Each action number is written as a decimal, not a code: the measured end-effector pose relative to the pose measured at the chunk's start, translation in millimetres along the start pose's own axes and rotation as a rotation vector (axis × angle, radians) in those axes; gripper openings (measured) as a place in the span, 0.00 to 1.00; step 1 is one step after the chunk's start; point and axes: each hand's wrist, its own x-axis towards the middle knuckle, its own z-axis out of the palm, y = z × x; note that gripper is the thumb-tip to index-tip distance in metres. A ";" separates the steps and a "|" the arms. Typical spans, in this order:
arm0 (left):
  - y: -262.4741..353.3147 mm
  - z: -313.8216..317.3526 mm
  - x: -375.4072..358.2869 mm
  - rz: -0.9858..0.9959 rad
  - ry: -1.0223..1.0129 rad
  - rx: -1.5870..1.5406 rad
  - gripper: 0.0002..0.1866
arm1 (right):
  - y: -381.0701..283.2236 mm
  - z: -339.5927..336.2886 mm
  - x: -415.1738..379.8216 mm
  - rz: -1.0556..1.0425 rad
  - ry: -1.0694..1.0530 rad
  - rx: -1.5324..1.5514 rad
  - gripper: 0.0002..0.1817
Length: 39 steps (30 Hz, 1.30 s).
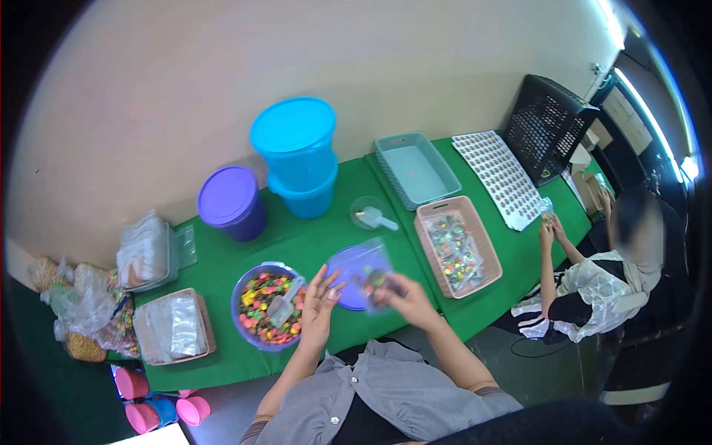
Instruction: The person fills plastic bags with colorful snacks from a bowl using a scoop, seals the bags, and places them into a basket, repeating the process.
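Note:
My right hand (398, 294) holds a clear plastic bag (376, 261) with some colourful pieces at its bottom, above a round purple lid (348, 278). Just left of the bag, my left hand (320, 305) is raised with its fingers apart and nothing in it. Beside that hand stands a purple tub (239, 320) full of multicoloured pieces, with a clear scoop (282, 308) lying on them. To the right, a pink basket (494, 259) holds several filled clear bags (454, 252).
Behind are blue tubs (300, 159), a purple bucket (231, 204), a small bowl with a scoop (374, 216), a green basket (417, 170), a dotted sheet (498, 178) and a black crate (547, 126). Empty bags (174, 326) lie left. A co-worker (604, 285) handles a small bag at right.

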 end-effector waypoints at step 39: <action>16.0 -102.7 -2.8 0.364 0.652 0.429 0.09 | 39.2 2.4 42.8 -0.291 0.283 -0.833 0.41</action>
